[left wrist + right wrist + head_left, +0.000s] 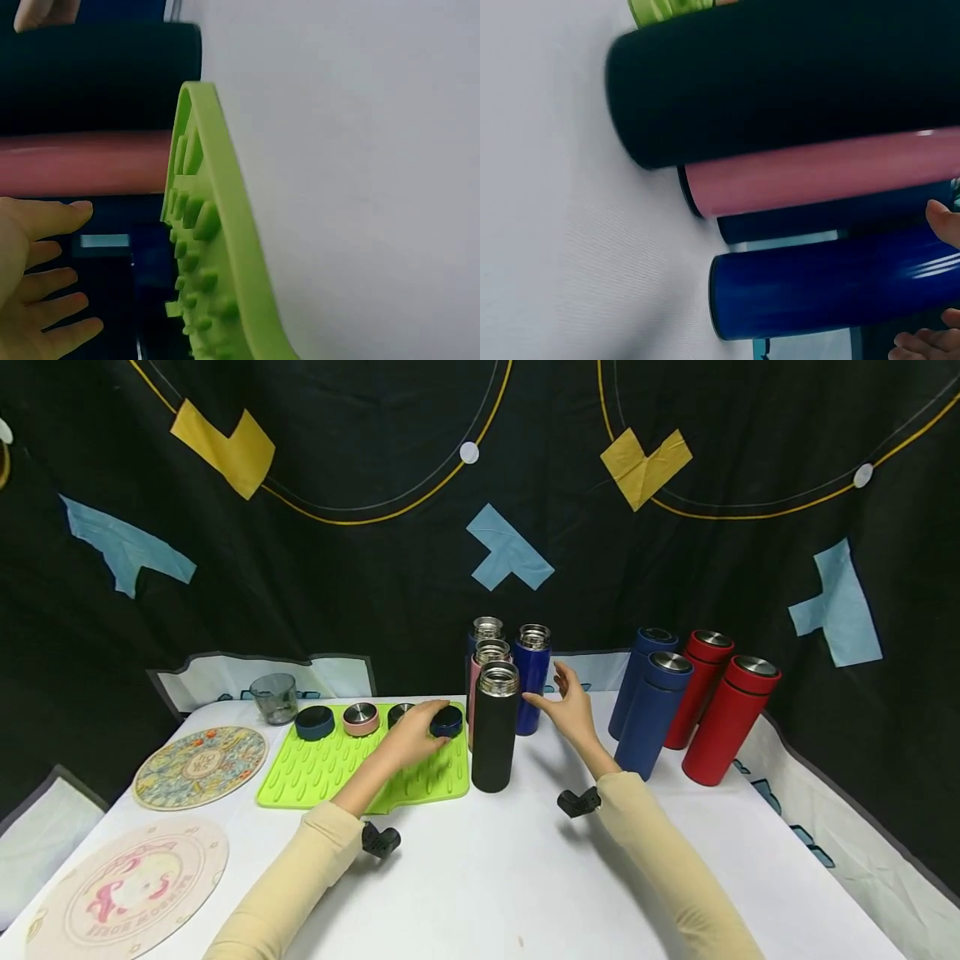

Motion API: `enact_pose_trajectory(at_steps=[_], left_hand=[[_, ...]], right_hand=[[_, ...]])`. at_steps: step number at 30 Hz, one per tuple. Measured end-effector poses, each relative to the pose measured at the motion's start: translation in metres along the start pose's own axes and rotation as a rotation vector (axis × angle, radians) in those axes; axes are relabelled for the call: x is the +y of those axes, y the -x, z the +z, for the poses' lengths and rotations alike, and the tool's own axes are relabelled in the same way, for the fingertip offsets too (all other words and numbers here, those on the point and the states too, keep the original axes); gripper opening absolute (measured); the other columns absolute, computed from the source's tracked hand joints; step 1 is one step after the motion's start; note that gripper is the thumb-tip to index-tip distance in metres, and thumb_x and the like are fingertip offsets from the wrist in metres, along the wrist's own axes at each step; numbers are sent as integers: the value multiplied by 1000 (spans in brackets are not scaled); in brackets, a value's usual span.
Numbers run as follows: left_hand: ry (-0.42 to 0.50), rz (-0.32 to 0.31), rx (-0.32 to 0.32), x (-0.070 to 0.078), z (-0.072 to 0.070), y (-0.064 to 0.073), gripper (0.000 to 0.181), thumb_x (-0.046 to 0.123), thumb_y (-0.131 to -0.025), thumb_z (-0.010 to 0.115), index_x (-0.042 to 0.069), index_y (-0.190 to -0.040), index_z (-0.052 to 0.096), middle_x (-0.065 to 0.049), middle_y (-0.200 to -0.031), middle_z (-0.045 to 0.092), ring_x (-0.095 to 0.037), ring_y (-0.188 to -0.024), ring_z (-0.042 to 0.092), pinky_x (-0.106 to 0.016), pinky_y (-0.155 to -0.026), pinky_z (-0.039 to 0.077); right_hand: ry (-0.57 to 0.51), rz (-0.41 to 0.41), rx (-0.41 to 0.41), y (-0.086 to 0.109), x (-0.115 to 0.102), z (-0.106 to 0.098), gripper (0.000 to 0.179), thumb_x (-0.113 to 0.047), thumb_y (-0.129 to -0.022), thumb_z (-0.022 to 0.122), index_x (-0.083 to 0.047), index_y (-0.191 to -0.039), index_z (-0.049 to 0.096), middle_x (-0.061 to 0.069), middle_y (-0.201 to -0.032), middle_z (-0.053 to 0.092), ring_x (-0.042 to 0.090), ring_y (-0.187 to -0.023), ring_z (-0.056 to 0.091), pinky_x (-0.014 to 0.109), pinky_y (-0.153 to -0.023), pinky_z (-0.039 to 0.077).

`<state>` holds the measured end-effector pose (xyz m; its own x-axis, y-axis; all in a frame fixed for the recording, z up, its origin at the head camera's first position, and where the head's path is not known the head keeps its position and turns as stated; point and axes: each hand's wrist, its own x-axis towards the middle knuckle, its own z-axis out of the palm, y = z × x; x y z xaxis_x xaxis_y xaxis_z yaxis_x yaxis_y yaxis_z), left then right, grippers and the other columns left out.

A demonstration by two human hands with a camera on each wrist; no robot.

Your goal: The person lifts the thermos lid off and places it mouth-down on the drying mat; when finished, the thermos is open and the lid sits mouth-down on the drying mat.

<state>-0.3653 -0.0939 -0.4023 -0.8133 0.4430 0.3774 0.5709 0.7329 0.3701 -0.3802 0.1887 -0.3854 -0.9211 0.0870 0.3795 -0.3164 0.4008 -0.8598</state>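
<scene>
My left hand [411, 732] reaches over the right end of a green bumpy drying mat [315, 774], by a dark blue lid [446, 721]. In the left wrist view its thumb and fingers are spread, apart from the lid [154, 274]. My right hand [567, 706] is beside an uncapped glossy blue bottle [533, 672], thumb and fingers parted on either side of its upper part; contact is unclear. Uncapped black [494, 735] and pink [802, 180] bottles stand close by, with a dark blue one [780, 221] partly hidden behind. More lids, blue [315, 723], pink [361, 720] and black [399, 713], sit along the mat's back.
Two capped blue flasks [652, 718] and two capped red flasks [731, 722] stand at the right. A clear glass [275, 697] stands behind the mat's left corner. Two round placemats, one patterned [201, 766] and one pink [131, 893], lie at the left.
</scene>
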Motion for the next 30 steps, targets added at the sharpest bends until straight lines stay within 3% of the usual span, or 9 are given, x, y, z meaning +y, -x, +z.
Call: enact_pose_trajectory(at_steps=[3,7,9,14,16,24,30], left_hand=[[33,14,-10,5,-9,17,61,12,-82,76,-5,-135,49,-24,-135,51,-41,-127,46,-51,-105,38],[71,-20,-35,9,-21,40,62,15,-84,75,-1,-138,49,-23,-138,49,-42,-129,42,-53,-105,38],[76,-15,-24,7,-25,50,63,16,-83,76,-1,-137,49,-22,-137,50,-40,-129,43,-53,-105,38],[79,-2,17,0,-36,73,64,16,-81,78,0,-136,50,-20,-136,53,-38,-127,47,-53,-103,41],[70,-4,23,-4,-42,81,64,16,-80,79,1,-136,51,-21,-135,53,-39,-125,48,-54,-101,42],[63,-15,18,-25,-55,107,63,16,-73,84,-1,-128,57,-22,-127,58,-44,-117,52,-57,-95,44],[60,-68,-69,-40,-63,118,68,21,-73,85,-5,-128,55,-25,-128,56,-46,-120,49,-58,-100,39]], right_hand=[[3,3,-2,12,-3,-8,85,-26,-79,81,-6,-147,34,12,-152,35,27,-138,36,31,-112,31],[23,-20,-11,29,-9,-19,82,-29,-80,80,-11,-147,37,12,-150,37,24,-138,36,31,-112,31],[9,-36,-23,42,-23,-26,79,-24,-81,80,-8,-146,37,16,-150,38,27,-138,35,33,-113,30],[-14,-88,-49,63,-32,-44,76,-18,-82,78,-5,-146,38,14,-150,37,27,-139,33,33,-114,27],[0,-116,-42,66,-23,-52,77,-21,-82,79,-8,-146,39,11,-151,37,25,-139,33,34,-113,28],[101,-210,44,94,-45,-86,72,-9,-81,78,-2,-143,42,17,-151,34,34,-136,36,49,-108,31],[171,-287,181,100,-36,-107,74,-3,-77,80,-7,-142,46,12,-152,34,30,-137,36,41,-107,34]])
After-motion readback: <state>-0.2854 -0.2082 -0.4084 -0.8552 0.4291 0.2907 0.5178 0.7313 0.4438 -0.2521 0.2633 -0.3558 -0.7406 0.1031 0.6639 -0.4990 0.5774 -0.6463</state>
